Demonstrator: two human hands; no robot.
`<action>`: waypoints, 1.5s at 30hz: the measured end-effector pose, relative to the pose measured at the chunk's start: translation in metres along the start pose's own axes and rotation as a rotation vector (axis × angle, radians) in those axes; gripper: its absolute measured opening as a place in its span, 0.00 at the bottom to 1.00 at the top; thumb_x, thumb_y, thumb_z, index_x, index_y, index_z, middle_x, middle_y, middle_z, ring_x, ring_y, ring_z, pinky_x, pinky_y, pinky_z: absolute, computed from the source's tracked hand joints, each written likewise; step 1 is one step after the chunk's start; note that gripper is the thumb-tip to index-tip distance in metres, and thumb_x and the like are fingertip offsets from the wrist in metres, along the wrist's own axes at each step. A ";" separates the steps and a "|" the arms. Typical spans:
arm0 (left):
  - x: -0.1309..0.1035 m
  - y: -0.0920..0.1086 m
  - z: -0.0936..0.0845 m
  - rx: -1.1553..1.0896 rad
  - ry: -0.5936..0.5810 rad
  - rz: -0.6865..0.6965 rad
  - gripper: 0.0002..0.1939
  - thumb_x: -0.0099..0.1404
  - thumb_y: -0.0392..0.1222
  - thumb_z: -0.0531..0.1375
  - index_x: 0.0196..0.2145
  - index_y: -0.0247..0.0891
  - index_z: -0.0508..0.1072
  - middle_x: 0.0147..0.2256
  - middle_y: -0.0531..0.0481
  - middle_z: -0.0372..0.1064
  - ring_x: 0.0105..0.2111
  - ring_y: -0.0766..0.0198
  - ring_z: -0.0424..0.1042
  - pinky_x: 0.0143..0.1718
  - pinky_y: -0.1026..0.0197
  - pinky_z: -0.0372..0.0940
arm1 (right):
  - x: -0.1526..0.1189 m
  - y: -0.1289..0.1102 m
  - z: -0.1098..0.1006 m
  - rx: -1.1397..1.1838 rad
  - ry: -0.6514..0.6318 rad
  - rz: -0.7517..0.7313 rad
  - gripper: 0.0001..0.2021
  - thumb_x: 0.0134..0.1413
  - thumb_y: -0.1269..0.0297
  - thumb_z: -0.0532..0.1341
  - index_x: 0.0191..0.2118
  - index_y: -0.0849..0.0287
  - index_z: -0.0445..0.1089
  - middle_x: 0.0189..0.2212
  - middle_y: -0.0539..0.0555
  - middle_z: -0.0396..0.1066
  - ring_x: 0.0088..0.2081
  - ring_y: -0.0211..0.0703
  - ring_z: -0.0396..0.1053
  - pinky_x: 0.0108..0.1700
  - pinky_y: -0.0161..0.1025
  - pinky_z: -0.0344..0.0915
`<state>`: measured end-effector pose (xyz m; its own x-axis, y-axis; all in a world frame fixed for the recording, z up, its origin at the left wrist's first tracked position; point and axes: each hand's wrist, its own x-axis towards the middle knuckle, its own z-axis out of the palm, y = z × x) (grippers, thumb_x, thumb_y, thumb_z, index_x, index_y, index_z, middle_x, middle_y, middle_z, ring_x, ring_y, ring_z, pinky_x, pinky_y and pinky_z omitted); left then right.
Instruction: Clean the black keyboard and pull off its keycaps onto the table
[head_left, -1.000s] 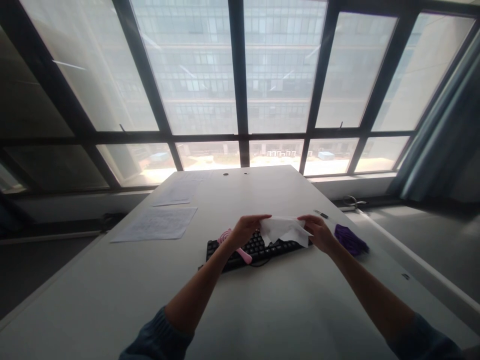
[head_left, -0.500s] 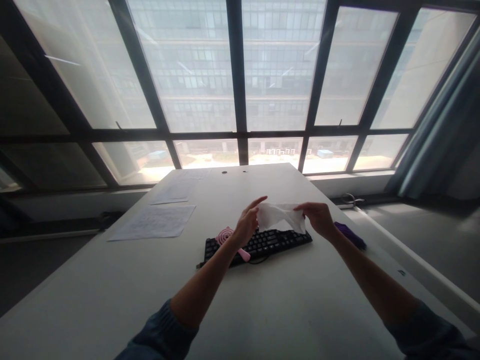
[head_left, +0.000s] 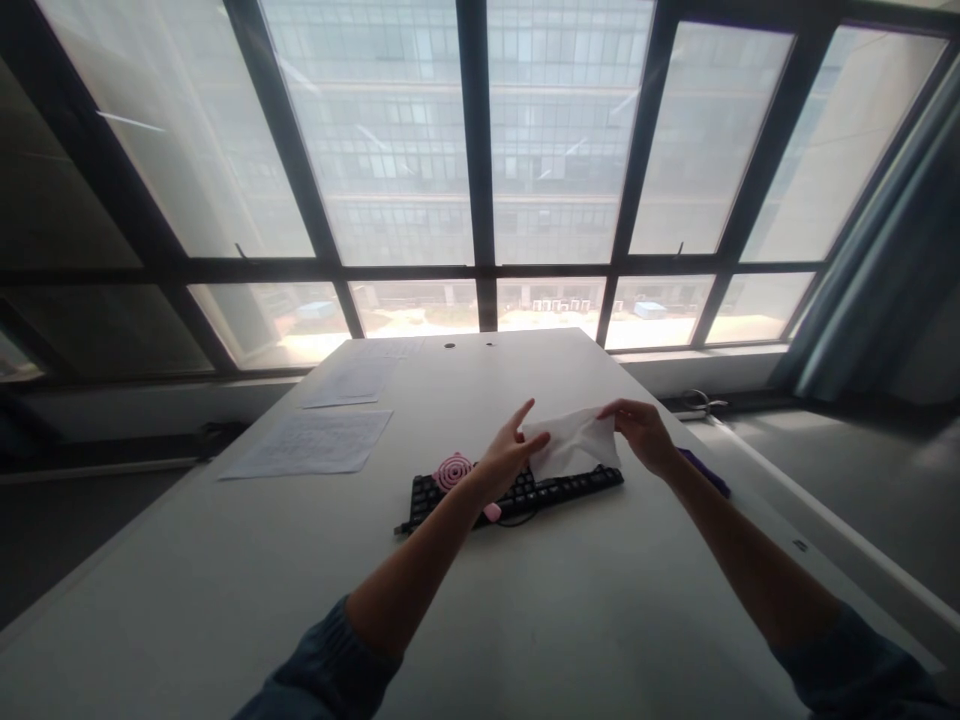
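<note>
A thin white tissue (head_left: 574, 445) is spread in the air above a black keyboard (head_left: 555, 492). My right hand (head_left: 637, 428) pinches its upper right corner. At the tissue's left edge is my left hand (head_left: 511, 452), thumb and index finger spread apart; whether its other fingers grip the tissue cannot be made out. Across the keyboard's left part lies a pink object with a round ringed head (head_left: 454, 472), its handle partly hidden behind my left hand. A dark purple item (head_left: 703, 472) rests near the table's right edge, partly behind my right forearm.
Printed sheets (head_left: 307, 443) lie on the left of the white table (head_left: 525, 610). A short cable comes off the keyboard. Large windows stand beyond the far edge, and a white rail (head_left: 817, 530) runs along the right side.
The tissue is opened out wider and hangs flatter. My left thumb has moved off to the right over its edge, and my right hand has shifted slightly right.
</note>
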<state>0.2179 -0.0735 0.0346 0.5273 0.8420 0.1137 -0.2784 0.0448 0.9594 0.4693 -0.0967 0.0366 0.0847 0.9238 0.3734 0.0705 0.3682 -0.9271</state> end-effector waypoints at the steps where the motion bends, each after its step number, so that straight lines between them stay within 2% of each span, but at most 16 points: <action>1: 0.001 -0.002 0.001 0.008 0.061 0.011 0.52 0.54 0.48 0.72 0.69 0.39 0.50 0.33 0.47 0.76 0.33 0.63 0.75 0.38 0.61 0.70 | -0.001 -0.001 0.003 0.017 0.006 0.022 0.15 0.50 0.52 0.64 0.40 0.55 0.76 0.29 0.51 0.74 0.32 0.44 0.70 0.36 0.41 0.67; 3: 0.004 -0.004 0.003 0.036 0.169 0.054 0.50 0.53 0.47 0.72 0.67 0.38 0.54 0.32 0.48 0.76 0.31 0.63 0.74 0.36 0.61 0.70 | -0.006 -0.002 0.010 0.074 0.025 0.095 0.26 0.54 0.46 0.61 0.54 0.54 0.70 0.27 0.50 0.73 0.30 0.43 0.70 0.34 0.41 0.67; 5: 0.007 -0.005 0.002 0.086 0.238 0.090 0.49 0.52 0.47 0.73 0.66 0.39 0.57 0.30 0.50 0.76 0.29 0.64 0.74 0.33 0.63 0.70 | -0.011 0.000 0.017 0.114 0.003 0.190 0.34 0.53 0.43 0.61 0.62 0.54 0.61 0.28 0.51 0.73 0.30 0.45 0.72 0.32 0.40 0.68; 9: 0.009 -0.003 -0.004 0.177 0.277 0.136 0.47 0.52 0.47 0.72 0.65 0.39 0.59 0.28 0.51 0.76 0.27 0.64 0.73 0.28 0.65 0.69 | -0.019 0.008 0.026 0.126 -0.044 0.295 0.42 0.41 0.56 0.74 0.62 0.54 0.58 0.32 0.52 0.77 0.34 0.46 0.74 0.36 0.39 0.70; 12: 0.009 -0.001 -0.008 0.218 0.257 0.172 0.46 0.53 0.47 0.72 0.65 0.38 0.59 0.27 0.52 0.75 0.25 0.65 0.71 0.27 0.65 0.68 | -0.020 0.012 0.026 0.180 -0.011 0.256 0.41 0.40 0.61 0.74 0.62 0.53 0.59 0.36 0.52 0.78 0.38 0.46 0.75 0.40 0.39 0.71; 15: 0.008 -0.003 -0.009 0.242 0.221 0.202 0.45 0.53 0.47 0.71 0.65 0.37 0.60 0.28 0.52 0.75 0.26 0.66 0.70 0.28 0.65 0.67 | -0.019 0.014 0.027 0.216 -0.037 0.271 0.40 0.43 0.59 0.73 0.63 0.53 0.59 0.37 0.53 0.78 0.38 0.46 0.75 0.39 0.40 0.72; 18: 0.007 -0.007 -0.007 0.231 0.175 0.214 0.45 0.52 0.47 0.71 0.64 0.36 0.62 0.31 0.51 0.75 0.28 0.66 0.70 0.29 0.66 0.67 | -0.020 0.017 0.032 0.175 0.068 0.298 0.37 0.45 0.56 0.72 0.61 0.56 0.62 0.33 0.53 0.78 0.34 0.45 0.75 0.35 0.39 0.71; 20: 0.006 -0.010 -0.005 0.235 0.204 0.218 0.42 0.54 0.49 0.70 0.63 0.34 0.64 0.28 0.52 0.73 0.25 0.68 0.67 0.26 0.68 0.64 | -0.023 0.020 0.034 0.158 0.130 0.264 0.38 0.43 0.58 0.72 0.61 0.56 0.62 0.33 0.53 0.78 0.34 0.45 0.75 0.36 0.38 0.71; 23: 0.006 -0.016 -0.004 0.262 0.281 0.214 0.37 0.58 0.50 0.67 0.61 0.33 0.66 0.22 0.55 0.68 0.20 0.72 0.60 0.19 0.70 0.55 | -0.028 0.028 0.032 0.183 0.117 0.235 0.39 0.42 0.58 0.73 0.62 0.56 0.62 0.34 0.52 0.78 0.36 0.44 0.75 0.39 0.38 0.71; 26: 0.008 -0.020 -0.005 0.274 0.265 0.181 0.37 0.59 0.50 0.66 0.63 0.35 0.64 0.23 0.55 0.69 0.19 0.72 0.59 0.18 0.70 0.53 | -0.030 0.040 0.026 0.170 0.092 0.282 0.31 0.44 0.55 0.72 0.55 0.59 0.70 0.34 0.53 0.78 0.37 0.44 0.75 0.39 0.38 0.70; 29: 0.011 -0.021 -0.008 0.364 0.213 0.149 0.39 0.60 0.50 0.65 0.65 0.37 0.59 0.25 0.53 0.72 0.19 0.71 0.63 0.19 0.70 0.56 | -0.023 0.054 0.013 0.176 0.096 0.342 0.19 0.45 0.54 0.71 0.41 0.61 0.75 0.36 0.56 0.78 0.38 0.44 0.75 0.39 0.37 0.71; 32: 0.012 -0.013 -0.015 0.499 0.198 0.178 0.42 0.61 0.50 0.65 0.67 0.37 0.54 0.35 0.47 0.77 0.29 0.65 0.73 0.28 0.65 0.66 | -0.001 0.068 -0.011 0.120 0.150 0.374 0.16 0.44 0.55 0.69 0.37 0.61 0.74 0.34 0.57 0.77 0.33 0.45 0.75 0.32 0.37 0.71; 34: 0.008 -0.003 -0.025 0.558 0.230 0.219 0.42 0.62 0.51 0.63 0.68 0.38 0.51 0.43 0.42 0.76 0.35 0.61 0.75 0.35 0.61 0.69 | 0.024 0.076 -0.033 -0.073 0.259 0.314 0.17 0.42 0.54 0.68 0.36 0.61 0.73 0.31 0.56 0.77 0.30 0.44 0.74 0.28 0.37 0.70; 37: -0.003 0.017 -0.049 0.597 0.318 0.268 0.38 0.65 0.52 0.60 0.67 0.38 0.51 0.44 0.40 0.76 0.35 0.60 0.75 0.34 0.60 0.69 | 0.072 0.089 -0.068 -0.201 0.349 0.274 0.19 0.41 0.53 0.68 0.36 0.62 0.72 0.31 0.55 0.77 0.30 0.42 0.73 0.29 0.35 0.69; 41: -0.024 0.035 -0.090 0.663 0.472 0.286 0.34 0.65 0.52 0.59 0.64 0.38 0.55 0.43 0.42 0.77 0.34 0.59 0.75 0.32 0.59 0.69 | 0.135 0.110 -0.107 -0.432 0.380 0.316 0.15 0.45 0.57 0.67 0.36 0.64 0.72 0.30 0.56 0.76 0.30 0.42 0.72 0.30 0.34 0.68; 45: -0.050 0.037 -0.131 0.692 0.641 0.261 0.36 0.62 0.54 0.61 0.63 0.37 0.57 0.39 0.43 0.77 0.32 0.57 0.74 0.30 0.57 0.67 | 0.167 0.139 -0.133 -0.737 0.400 0.415 0.16 0.50 0.64 0.64 0.43 0.68 0.72 0.39 0.64 0.76 0.39 0.49 0.73 0.41 0.41 0.69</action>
<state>0.0765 -0.0433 0.0307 -0.0770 0.9224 0.3784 0.3159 -0.3374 0.8868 0.6250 0.0948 -0.0257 0.5703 0.8114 0.1283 0.5591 -0.2689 -0.7843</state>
